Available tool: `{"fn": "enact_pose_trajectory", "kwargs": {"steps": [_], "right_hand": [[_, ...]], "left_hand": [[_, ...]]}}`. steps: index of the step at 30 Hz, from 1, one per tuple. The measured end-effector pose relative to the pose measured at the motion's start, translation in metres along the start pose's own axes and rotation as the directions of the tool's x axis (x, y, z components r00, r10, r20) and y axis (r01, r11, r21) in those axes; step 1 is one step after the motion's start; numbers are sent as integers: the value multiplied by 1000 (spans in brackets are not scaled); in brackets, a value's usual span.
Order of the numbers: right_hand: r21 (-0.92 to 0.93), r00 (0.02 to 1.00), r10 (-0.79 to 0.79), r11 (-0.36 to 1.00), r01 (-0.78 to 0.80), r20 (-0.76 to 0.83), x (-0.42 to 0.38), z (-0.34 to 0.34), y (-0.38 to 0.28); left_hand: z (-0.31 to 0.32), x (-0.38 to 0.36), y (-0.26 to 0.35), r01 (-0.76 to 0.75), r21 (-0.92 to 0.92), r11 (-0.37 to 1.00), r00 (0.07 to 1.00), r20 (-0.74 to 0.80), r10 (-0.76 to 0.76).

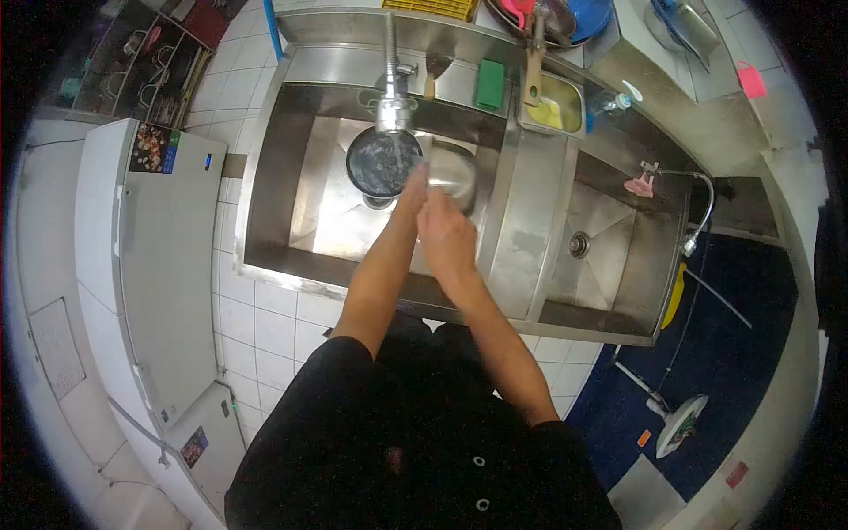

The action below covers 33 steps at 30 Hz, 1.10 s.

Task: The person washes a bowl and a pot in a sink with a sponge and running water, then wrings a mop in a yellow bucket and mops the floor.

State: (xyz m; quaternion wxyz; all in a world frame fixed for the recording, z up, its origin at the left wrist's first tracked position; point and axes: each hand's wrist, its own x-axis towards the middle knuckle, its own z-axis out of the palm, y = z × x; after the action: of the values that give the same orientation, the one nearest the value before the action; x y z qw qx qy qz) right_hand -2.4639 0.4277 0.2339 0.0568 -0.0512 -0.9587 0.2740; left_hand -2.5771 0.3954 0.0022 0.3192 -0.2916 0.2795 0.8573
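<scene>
Both hands are over the large steel sink basin [327,225], close together. My left hand [414,187] is at the right edge of a round dark pan [382,164] with whitish suds or water in it, under the faucet [393,113]. Beside it my right hand [444,231] is closed, with a narrow, blurred object rising from its fist that I cannot make out. A shiny metal bowl or lid [452,174] lies just beyond the right hand. Motion blurs the left fingers.
Behind the basin are a spatula [431,78], a green sponge [490,85], a metal tray [571,100] and a bottle [609,104]. A smaller sink [609,234] is on the right, a white refrigerator [172,265] on the left.
</scene>
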Motion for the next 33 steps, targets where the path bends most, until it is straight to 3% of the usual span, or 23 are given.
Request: {"fn": "enact_pose_trajectory", "kwargs": {"steps": [1,4,5,6,7,8,9,10,12,14,16,18,19,21,24,26,28,30,33], "right_hand": [[-11,999,22,1000,-21,46,3,6,-15],[88,998,46,995,-42,-41,-5,16,-15],[125,995,46,992,-35,-84,-9,10,-8],[84,991,134,988,-132,-21,-14,4,5],[218,956,287,930,-294,66,-21,-8,16],[340,894,415,827,-448,168,-30,-20,25],[491,836,507,685,-538,208,-42,-25,44],[623,773,576,508,-595,268,-53,-28,65],[707,688,655,324,-629,313,-70,-42,100],[761,651,724,285,-583,228,-61,-63,123],[864,631,770,250,-437,96,-39,-80,135],[944,632,774,227,-238,-27,-1,-88,158],[962,637,768,214,-166,-61,14,-87,175],[983,611,787,164,-77,-83,57,-95,168],[966,588,785,257,-21,-196,92,-102,166],[949,566,800,302,-93,-199,88,-98,168],[937,542,816,321,-139,-200,78,-90,173],[932,524,828,324,-161,-198,55,-80,180],[658,598,732,630,-412,-327,15,-59,199]], "left_hand": [[-20,12,10,-54,-43,998,998,-25,53],[-113,104,15,-149,-291,945,961,184,208],[-16,-15,57,-232,-230,945,964,-182,193],[-30,-1,64,-144,-325,935,985,-141,103],[-46,15,71,-52,-413,909,995,-98,12],[-55,26,84,63,-443,894,998,50,-46],[-36,11,89,-117,-364,924,992,-91,90],[-42,27,89,-175,-321,931,984,-74,159],[-22,23,90,-180,-341,923,983,-82,161],[50,-41,110,-79,-461,884,992,-121,25],[15,-6,85,-52,-329,943,998,-52,37],[-41,35,55,-101,9,995,994,31,100],[-62,37,48,-101,220,970,995,33,96],[-83,24,47,8,647,762,996,-73,52],[-140,1,54,177,841,512,976,-218,21],[-183,-20,62,157,693,704,983,-179,-43],[-205,-44,74,136,692,709,989,-140,-53],[-201,-63,92,224,692,686,968,-242,-73],[-196,-88,110,336,689,642,923,-377,-77]]}}
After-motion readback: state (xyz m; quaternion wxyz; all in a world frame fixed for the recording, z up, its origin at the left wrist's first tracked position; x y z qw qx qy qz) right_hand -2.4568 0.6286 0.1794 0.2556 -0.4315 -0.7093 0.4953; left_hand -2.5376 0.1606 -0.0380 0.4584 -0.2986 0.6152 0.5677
